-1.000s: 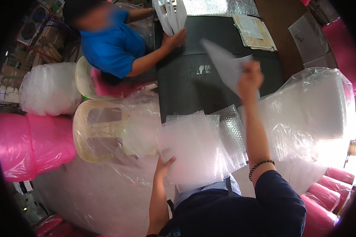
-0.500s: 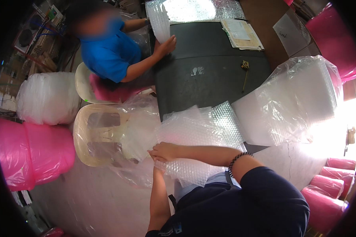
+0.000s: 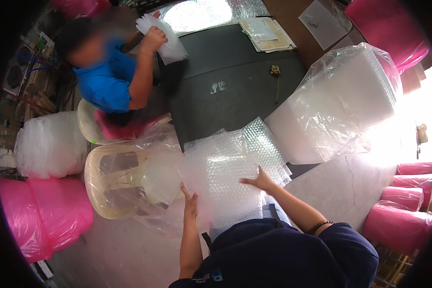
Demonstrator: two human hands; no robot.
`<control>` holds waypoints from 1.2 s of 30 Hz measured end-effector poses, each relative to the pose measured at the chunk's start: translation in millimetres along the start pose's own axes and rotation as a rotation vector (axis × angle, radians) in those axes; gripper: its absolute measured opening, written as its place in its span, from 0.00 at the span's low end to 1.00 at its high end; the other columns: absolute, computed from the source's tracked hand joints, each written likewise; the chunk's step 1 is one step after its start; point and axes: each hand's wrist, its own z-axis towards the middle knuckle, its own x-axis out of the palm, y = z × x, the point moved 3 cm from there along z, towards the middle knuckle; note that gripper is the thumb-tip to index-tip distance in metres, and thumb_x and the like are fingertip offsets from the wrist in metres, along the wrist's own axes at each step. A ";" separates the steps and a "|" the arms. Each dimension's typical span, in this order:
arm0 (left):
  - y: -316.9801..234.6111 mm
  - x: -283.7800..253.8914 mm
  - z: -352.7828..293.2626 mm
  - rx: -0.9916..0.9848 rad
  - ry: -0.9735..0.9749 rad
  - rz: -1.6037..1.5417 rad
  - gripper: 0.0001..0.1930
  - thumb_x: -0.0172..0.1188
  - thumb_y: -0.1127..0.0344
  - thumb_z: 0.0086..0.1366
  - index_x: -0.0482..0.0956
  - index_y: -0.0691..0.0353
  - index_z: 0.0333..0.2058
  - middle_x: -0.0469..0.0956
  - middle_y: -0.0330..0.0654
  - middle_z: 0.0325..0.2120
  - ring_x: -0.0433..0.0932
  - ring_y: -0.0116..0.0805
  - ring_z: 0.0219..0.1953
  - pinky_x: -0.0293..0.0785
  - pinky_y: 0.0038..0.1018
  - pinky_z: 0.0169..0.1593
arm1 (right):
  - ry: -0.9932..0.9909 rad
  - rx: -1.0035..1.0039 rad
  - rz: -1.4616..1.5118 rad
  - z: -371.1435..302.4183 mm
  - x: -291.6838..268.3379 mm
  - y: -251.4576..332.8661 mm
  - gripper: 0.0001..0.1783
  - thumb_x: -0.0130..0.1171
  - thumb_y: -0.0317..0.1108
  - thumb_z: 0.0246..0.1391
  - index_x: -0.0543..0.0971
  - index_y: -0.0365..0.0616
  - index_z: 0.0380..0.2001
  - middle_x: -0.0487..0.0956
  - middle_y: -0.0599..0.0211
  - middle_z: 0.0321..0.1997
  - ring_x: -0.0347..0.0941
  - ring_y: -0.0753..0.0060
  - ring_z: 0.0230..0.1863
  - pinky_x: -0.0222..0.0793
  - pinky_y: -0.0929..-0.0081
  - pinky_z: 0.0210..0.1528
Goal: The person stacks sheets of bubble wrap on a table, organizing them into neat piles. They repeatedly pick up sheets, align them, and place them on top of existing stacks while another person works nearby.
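Hands apart at the near side, both with fingers spread; left hand [image 3: 190, 205] at the left edge of the bubble-wrap sheets [image 3: 221, 168], right hand [image 3: 260, 181] over their right side, thumb pointing inward; those sheets lie in a loose, overlapping stack at the near end of the dark table [image 3: 240, 91], hanging over toward the person's lap; a pale plastic chair [image 3: 92, 182] draped in clear film sits to the left, a bulky clear-wrapped bundle [image 3: 331, 105] to the right; farther up, a tape measure [image 3: 274, 70]; beyond, papers [image 3: 270, 36], and a co-worker in blue [image 3: 105, 79] gripping a white sheaf [image 3: 170, 45].
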 end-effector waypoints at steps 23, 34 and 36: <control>-142.5 116.3 123.1 0.422 0.622 0.810 0.34 0.71 0.50 0.42 0.70 0.60 0.46 0.72 0.41 0.45 0.70 0.37 0.47 0.67 0.33 0.52 | -0.047 -0.939 -0.014 51.4 -155.2 137.2 0.59 0.73 0.28 0.24 0.50 0.41 0.62 0.60 0.59 0.61 0.58 0.61 0.60 0.54 0.69 0.61; -90.3 135.8 143.8 -0.249 0.520 -0.548 0.28 0.58 0.56 0.57 0.61 0.58 0.53 0.65 0.41 0.50 0.70 0.42 0.49 0.66 0.37 0.53 | -0.472 -0.948 -0.637 -24.4 -31.3 151.7 0.42 0.64 0.47 0.39 0.59 0.61 0.60 0.51 0.68 0.68 0.36 0.52 0.69 0.19 0.38 0.63; -70.4 120.2 155.5 -0.162 0.468 -0.333 0.31 0.61 0.55 0.53 0.62 0.58 0.53 0.66 0.41 0.50 0.68 0.41 0.51 0.63 0.37 0.56 | -0.406 -1.216 -0.808 -24.7 -19.1 164.3 0.42 0.64 0.48 0.39 0.59 0.63 0.60 0.52 0.70 0.67 0.37 0.54 0.69 0.18 0.41 0.64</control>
